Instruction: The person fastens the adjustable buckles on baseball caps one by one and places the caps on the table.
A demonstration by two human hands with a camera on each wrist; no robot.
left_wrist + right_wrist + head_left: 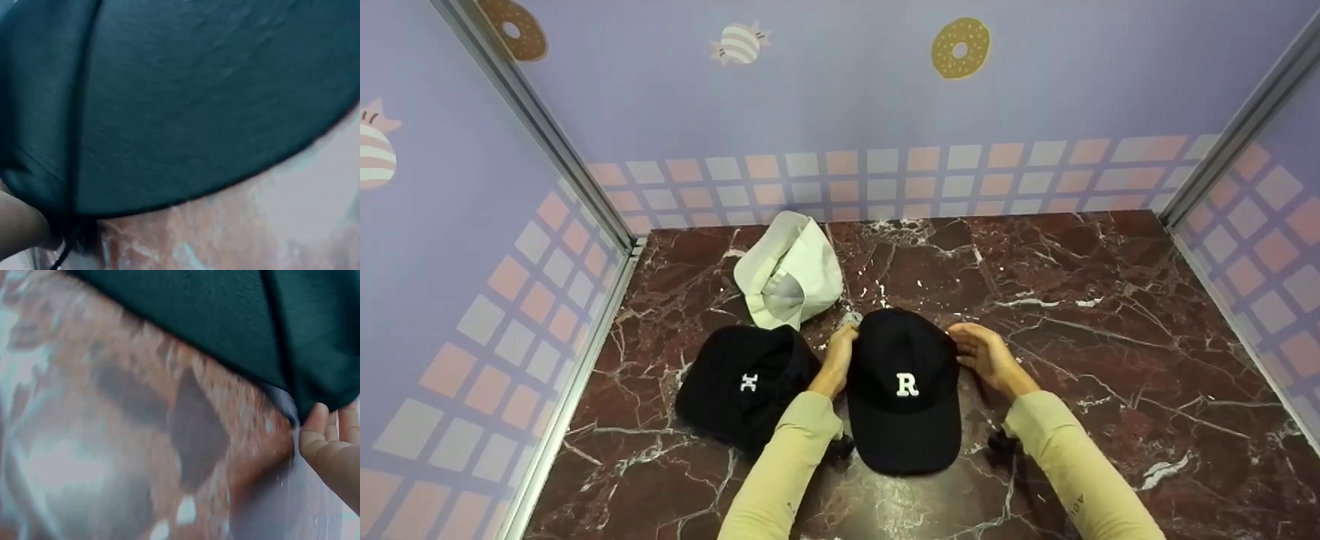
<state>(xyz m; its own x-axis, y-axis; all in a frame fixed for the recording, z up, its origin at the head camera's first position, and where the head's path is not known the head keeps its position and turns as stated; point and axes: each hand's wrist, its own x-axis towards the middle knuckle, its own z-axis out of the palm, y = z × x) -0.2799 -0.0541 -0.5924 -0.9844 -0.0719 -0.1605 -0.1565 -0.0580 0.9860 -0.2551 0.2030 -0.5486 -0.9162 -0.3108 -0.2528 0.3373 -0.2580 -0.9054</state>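
Observation:
A black baseball cap point(904, 375) with a white letter R faces front, its brim toward the person. My left hand point(838, 356) grips the cap's left side, its fingers partly hidden by the crown. On the other side, my right hand point(988, 356) holds the right edge, with thumb and fingertips at the fabric in the right wrist view. Another black cap point(720, 375) with a small white emblem lies on its side, left of my left forearm. Behind it, a cream cap point(817, 262) rests tipped over, its inside partly showing.
All the caps are on a dark red marbled tabletop point(1110, 375) with white veins. Lilac panels point(847, 90) with donut and candy prints stand at the back and both sides. Metal strips point(570, 165) run along their corners.

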